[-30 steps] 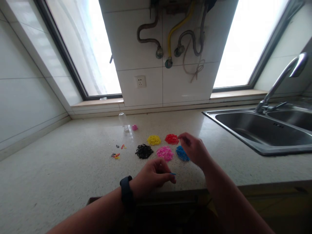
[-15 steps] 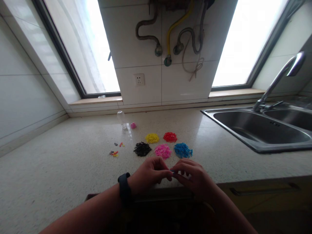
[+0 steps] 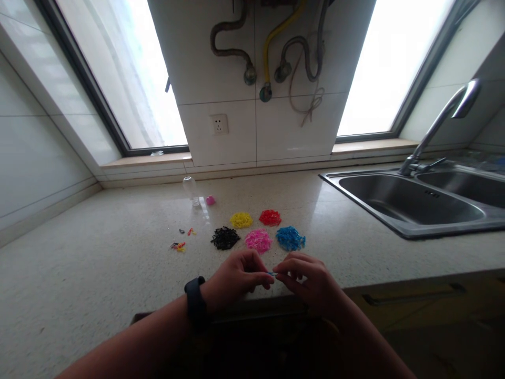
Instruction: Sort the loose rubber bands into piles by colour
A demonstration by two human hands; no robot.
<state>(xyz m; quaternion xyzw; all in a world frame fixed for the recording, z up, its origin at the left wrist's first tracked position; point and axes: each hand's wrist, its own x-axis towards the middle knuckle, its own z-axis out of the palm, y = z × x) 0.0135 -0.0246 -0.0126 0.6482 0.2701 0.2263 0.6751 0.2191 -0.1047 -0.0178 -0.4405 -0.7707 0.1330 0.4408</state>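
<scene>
Both hands meet over the counter's front edge, pinching a small blue rubber band (image 3: 272,273) between them. My left hand (image 3: 240,273), with a dark watch on its wrist, grips one end with thumb and forefinger. On the other end, my right hand (image 3: 305,273) is pinched closed. Just beyond the hands lie piles of small rubber bands: black (image 3: 224,238), pink (image 3: 258,240) and blue (image 3: 291,238). Behind these are a yellow pile (image 3: 241,220) and a red pile (image 3: 270,217). Fingers hide part of the held band.
A clear bottle (image 3: 191,190) and a pink cap (image 3: 210,200) are farther back on the counter (image 3: 118,237). Several loose mixed-colour bands (image 3: 179,246) lie at left. A steel sink (image 3: 398,231) with a faucet (image 3: 430,126) is at right. Pipes hang on the wall.
My hands have drawn slightly apart, and more of the blue band shows between the fingertips. The whole view has shifted a little.
</scene>
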